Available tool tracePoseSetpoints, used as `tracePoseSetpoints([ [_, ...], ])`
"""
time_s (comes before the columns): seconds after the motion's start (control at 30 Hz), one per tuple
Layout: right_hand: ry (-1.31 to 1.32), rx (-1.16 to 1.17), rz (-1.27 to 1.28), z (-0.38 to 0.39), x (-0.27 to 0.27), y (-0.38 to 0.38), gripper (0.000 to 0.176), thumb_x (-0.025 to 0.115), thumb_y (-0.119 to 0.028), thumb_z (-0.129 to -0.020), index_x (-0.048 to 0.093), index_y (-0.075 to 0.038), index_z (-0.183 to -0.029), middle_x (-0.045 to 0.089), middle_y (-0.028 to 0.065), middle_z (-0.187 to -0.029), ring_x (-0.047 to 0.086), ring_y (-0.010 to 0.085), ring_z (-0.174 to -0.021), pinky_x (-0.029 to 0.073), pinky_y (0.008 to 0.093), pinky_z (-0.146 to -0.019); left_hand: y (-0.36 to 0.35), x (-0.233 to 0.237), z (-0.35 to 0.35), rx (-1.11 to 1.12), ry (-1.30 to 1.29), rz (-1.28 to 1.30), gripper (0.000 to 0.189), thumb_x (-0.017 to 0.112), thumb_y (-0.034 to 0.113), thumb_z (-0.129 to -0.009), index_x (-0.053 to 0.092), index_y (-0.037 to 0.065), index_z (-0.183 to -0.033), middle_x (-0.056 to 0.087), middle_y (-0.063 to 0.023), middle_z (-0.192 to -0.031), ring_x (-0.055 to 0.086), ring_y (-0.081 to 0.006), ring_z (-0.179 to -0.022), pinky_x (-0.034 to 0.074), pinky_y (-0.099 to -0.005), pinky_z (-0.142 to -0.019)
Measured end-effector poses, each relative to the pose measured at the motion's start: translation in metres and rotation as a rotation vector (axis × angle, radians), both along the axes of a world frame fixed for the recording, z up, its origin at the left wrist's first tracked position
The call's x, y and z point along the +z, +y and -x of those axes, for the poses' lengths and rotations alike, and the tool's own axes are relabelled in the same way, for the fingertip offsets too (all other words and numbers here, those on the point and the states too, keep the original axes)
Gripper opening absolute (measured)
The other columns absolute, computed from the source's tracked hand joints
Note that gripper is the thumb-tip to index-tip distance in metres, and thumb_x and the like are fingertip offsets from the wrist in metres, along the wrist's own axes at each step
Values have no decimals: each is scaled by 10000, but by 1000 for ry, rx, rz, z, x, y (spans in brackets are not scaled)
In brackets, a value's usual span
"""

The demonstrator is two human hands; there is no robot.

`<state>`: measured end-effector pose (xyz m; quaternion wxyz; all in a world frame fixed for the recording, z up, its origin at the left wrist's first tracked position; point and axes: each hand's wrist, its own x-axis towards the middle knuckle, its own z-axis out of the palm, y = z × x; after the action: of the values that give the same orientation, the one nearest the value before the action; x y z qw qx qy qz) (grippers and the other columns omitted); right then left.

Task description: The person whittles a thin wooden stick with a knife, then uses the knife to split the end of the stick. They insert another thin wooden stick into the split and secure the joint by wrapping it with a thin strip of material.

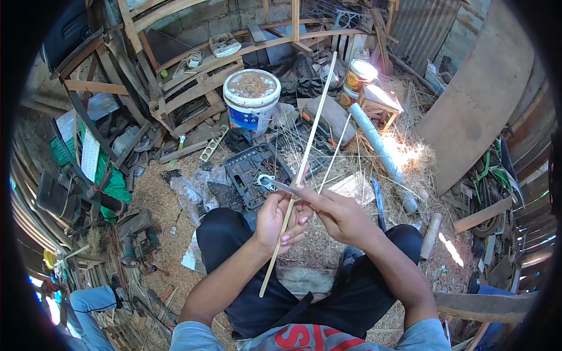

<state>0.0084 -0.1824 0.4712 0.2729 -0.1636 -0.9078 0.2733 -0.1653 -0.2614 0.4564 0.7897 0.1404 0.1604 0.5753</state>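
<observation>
A long, pale strip of wood or bamboo [315, 123] slants between my knees, its upper end pointing away from me. My left hand [275, 225] is closed around its lower half, fingers curled and thumb up. My right hand [345, 217] grips a knife, whose blade [282, 186] points left across the strip just above my left fingers. The knife's handle is hidden inside the right hand. A thinner pale strip [336, 152] slants beyond my right hand; its lower end is hidden.
An open tool case [249, 172] lies on the shavings ahead. Beyond it stands a white-and-blue bucket [252, 111]. Stacked cans [358, 75] sit on a small wooden stand at right, near a grey-green pole [377, 146]. Another person's leg [93, 307] shows at lower left.
</observation>
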Motion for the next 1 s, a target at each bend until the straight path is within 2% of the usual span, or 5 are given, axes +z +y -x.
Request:
tracePoseSetpoints([
  [0.27,-32,-27,-6,1,6,-4,616,577,49,-810,508,-147,-1390,548,123,-756,596,301,-677,483,387,-605,-3,-4,4,19,-25,-19,589,296,233,-977,135,326,-1536,478,-77,-793,365,-81,-363,335,-206,-323],
  [0.6,-126,-5,-235,-1,0,-2,675,625,-23,-768,515,-249,-1394,496,60,-687,531,234,-525,439,350,-460,-9,3,9,-34,-9,50,610,298,146,-971,149,300,-1543,378,1,-607,323,-74,-348,317,-206,-317],
  [0.7,-115,-57,-292,-1,-6,-3,740,616,-59,-790,430,-357,-1441,465,51,-683,524,217,-527,428,329,-427,-10,3,9,-39,-14,7,605,287,134,-969,163,276,-1544,332,15,-550,295,-66,-347,298,-198,-323],
  [0.93,116,-400,-229,-19,-10,51,580,536,16,-846,513,-177,-1392,548,126,-750,572,308,-647,495,385,-599,-23,1,5,-132,28,-37,614,310,134,-961,162,240,-1547,299,17,-506,276,-69,-336,304,-199,-320],
  [1.0,252,-544,-52,-40,5,72,439,444,-32,-965,493,-93,-1397,543,62,-711,541,195,-629,455,326,-591,-28,-2,1,-188,34,-21,618,310,132,-959,157,242,-1547,301,15,-508,288,-72,-334,311,-201,-316],
])
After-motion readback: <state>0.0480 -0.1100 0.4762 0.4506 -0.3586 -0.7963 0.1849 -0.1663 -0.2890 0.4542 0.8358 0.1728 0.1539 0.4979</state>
